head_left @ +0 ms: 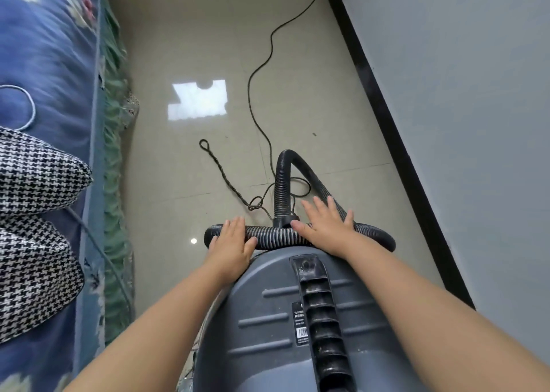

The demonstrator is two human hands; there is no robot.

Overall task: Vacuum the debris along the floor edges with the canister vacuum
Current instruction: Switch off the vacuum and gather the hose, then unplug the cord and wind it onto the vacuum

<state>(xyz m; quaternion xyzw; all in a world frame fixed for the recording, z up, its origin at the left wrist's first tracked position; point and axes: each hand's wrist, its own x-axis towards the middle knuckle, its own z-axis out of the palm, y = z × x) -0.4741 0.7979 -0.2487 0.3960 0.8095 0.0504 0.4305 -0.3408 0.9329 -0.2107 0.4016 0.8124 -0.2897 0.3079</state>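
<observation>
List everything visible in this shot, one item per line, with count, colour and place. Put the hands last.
canister vacuum: one, grey body with a black handle, bottom centre, nearest the camera.
hose: one, black, ribbed, looped on the floor and across the front of the vacuum.
power cord: one, black, trailing over the floor toward the top of the view, with a twisted loop at centre.
floor: beige glossy tiles, centre.
skirting: one black strip, along the foot of the wall on the right.
wall: grey-white, right.
bedding: blue, floral, left edge.
houndstooth cloth: black and white, lying on the bedding, lower left.
left hand: fingers straight, resting on the hose.
right hand: fingers spread, resting on the hose.
</observation>
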